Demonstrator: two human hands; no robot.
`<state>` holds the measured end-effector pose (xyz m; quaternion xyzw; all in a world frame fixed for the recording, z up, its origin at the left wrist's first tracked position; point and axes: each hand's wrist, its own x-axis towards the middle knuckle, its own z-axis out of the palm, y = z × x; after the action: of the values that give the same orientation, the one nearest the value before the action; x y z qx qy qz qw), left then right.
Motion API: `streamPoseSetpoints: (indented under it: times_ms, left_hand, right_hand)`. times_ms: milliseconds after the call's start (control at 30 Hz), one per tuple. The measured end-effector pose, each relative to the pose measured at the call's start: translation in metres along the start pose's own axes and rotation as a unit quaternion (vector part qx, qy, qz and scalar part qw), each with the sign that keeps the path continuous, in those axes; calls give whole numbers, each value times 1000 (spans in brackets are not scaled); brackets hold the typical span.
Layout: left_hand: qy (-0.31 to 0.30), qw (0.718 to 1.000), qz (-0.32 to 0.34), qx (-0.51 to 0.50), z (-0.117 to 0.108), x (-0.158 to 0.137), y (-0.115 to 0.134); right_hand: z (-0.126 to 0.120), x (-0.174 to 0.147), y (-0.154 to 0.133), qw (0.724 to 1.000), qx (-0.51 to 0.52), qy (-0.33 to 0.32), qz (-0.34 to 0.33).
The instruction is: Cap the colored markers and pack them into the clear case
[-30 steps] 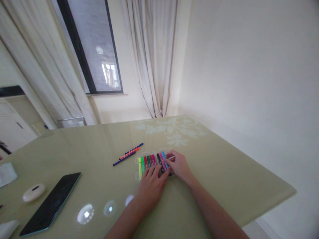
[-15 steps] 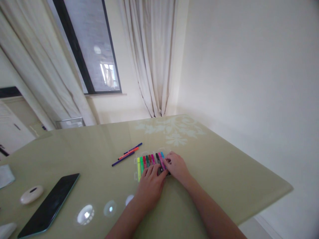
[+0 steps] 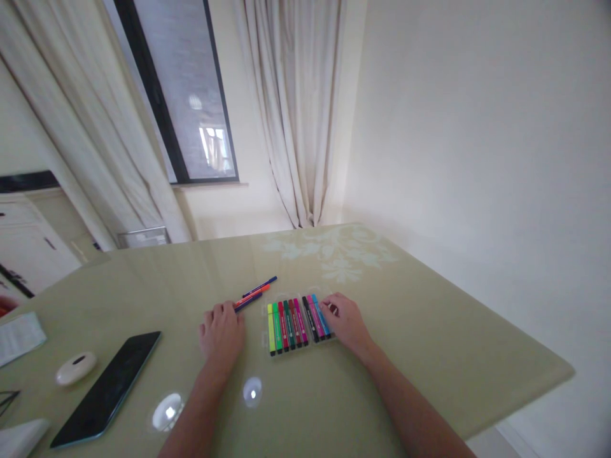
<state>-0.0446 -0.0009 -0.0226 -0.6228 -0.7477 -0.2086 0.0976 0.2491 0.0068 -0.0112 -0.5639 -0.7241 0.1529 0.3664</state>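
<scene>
A clear plastic marker case (image 3: 265, 343) lies flat on the table, holding a row of coloured markers from yellow and green (image 3: 275, 327) to black, pink and blue. A gap divides the row near its right part. My right hand (image 3: 346, 321) has its fingers closed at the case's right edge, beside the blue marker (image 3: 322, 317). To the left, my left hand (image 3: 222, 334) covers the near end of a loose dark purple marker (image 3: 251, 300), fingers curled over it. An orange marker (image 3: 260, 291) and a dark blue marker (image 3: 262, 285) lie alongside.
A black tablet or phone (image 3: 107, 388) lies at the left, with a white oval object (image 3: 76, 368) and a pale folded sheet (image 3: 21, 337) beyond it. The table's right edge (image 3: 477, 302) runs along a white wall. Curtains (image 3: 305, 127) and a window stand behind.
My left hand has left the markers in the case and moved left to the loose markers. My right hand stays at the case's right edge. The view has shifted slightly.
</scene>
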Motion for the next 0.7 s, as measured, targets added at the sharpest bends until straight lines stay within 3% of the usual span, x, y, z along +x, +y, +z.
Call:
streamPoseSetpoints:
  times_ms: [167, 300, 367, 500, 700]
  left_hand:
    - [0, 999, 20, -46, 9, -1, 3]
    - [4, 991, 67, -113, 8, -6, 30]
    - [-2, 970, 104, -217, 5, -17, 50]
    - [-49, 916, 159, -365, -2, -44, 84]
    - [-92, 902, 139, -397, -6, -57, 92]
  right_hand:
    - [-1, -1, -1, 1000, 19, 8, -1]
    - [-2, -1, -5, 998, 56, 8, -13]
    - [-1, -2, -8, 994, 110, -9, -24]
    - [2, -3, -14, 966, 252, -53, -23]
    - [4, -4, -14, 919, 379, -111, 24]
